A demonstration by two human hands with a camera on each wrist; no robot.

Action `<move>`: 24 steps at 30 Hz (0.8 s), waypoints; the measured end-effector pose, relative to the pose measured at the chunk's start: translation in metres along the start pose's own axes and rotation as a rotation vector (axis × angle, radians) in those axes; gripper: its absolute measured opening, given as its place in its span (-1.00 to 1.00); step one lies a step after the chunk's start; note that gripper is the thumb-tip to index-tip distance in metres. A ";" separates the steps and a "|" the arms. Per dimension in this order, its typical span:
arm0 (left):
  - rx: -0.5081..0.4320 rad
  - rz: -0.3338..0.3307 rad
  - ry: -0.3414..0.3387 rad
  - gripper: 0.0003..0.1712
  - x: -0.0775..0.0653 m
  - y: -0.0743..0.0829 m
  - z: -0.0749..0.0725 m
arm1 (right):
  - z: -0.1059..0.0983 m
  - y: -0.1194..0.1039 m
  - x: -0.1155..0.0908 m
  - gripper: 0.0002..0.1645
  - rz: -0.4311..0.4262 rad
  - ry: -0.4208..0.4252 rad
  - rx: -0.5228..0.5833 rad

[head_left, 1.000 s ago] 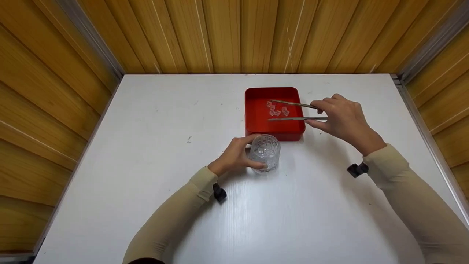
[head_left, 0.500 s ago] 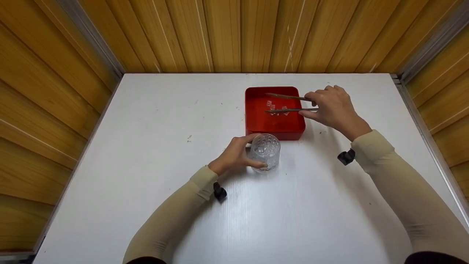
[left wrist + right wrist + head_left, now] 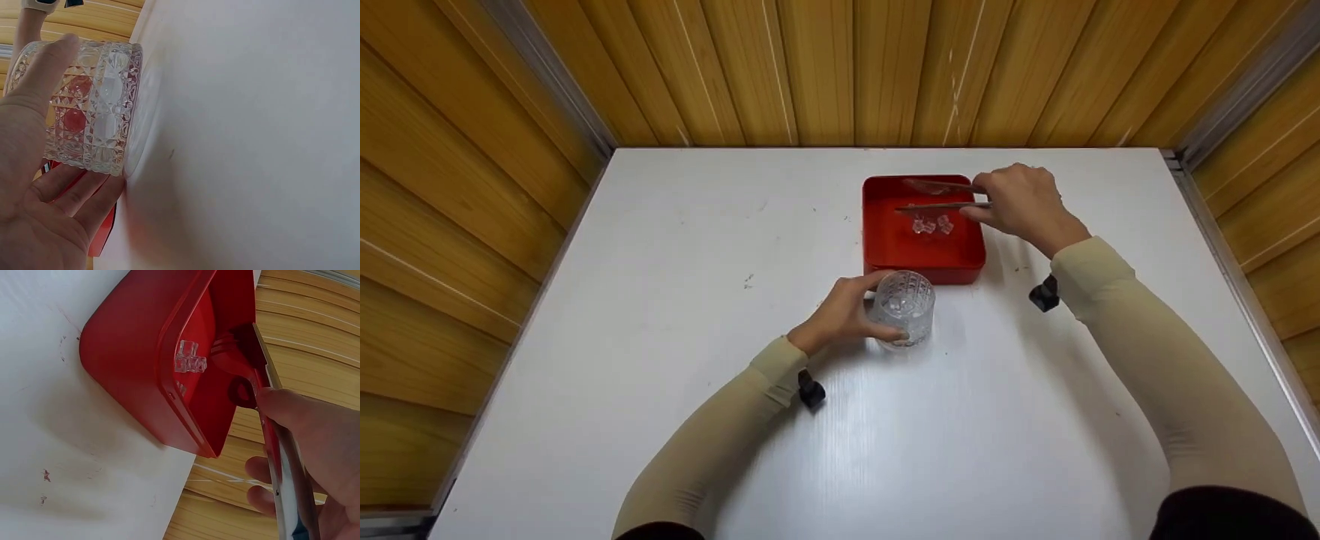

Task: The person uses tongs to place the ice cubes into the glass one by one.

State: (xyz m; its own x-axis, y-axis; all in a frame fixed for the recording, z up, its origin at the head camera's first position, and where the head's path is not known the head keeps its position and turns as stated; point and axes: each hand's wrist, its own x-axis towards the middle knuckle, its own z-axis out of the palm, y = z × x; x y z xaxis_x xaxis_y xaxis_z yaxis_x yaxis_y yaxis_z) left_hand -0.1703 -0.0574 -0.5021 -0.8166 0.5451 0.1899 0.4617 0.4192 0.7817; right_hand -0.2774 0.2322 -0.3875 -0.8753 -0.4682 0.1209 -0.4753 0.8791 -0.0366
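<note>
My left hand [image 3: 840, 319] holds a clear cut-glass tumbler [image 3: 913, 319] standing upright on the table, thumb on the near side and fingers behind. In the left wrist view the tumbler's faceted wall [image 3: 107, 107] shows between them. What lies inside it is hard to make out. Metal tongs [image 3: 949, 205] are gripped in my right hand [image 3: 1024, 206], their arms apart over the far part of a square red box [image 3: 922, 276]. Several clear ice-like cubes [image 3: 930, 225] lie in the box, nearer to me than the tongs. The right wrist view shows some cubes [image 3: 189, 358] beside the box's inner wall.
The white tabletop [image 3: 697, 300] carries small dark specks. Yellow wood-look panels [image 3: 810, 75] wall it in at the back and on both sides. The tumbler stands close to the box's near left corner.
My right hand has moved left and away from me, taking the tongs from around the cubes to the box's far side. The left hand and tumbler have stayed put.
</note>
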 end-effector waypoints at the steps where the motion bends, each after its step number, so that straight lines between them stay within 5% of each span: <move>1: 0.000 -0.001 -0.001 0.01 0.000 0.000 0.000 | 0.000 0.000 0.002 -0.54 0.007 -0.009 -0.004; 13: -0.010 -0.004 0.001 0.02 0.002 0.001 -0.001 | 0.005 -0.009 0.023 -0.49 0.073 -0.146 -0.015; 24: -0.058 -0.025 0.001 0.00 0.000 0.001 -0.001 | 0.011 -0.014 0.030 -0.56 0.067 -0.116 -0.013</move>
State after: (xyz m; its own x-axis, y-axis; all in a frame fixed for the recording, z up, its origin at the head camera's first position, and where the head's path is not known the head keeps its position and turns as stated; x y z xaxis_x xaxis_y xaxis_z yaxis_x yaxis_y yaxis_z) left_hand -0.1700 -0.0580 -0.5011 -0.8279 0.5344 0.1700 0.4202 0.3904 0.8192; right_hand -0.2980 0.2043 -0.3946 -0.9097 -0.4153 0.0028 -0.4152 0.9093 -0.0281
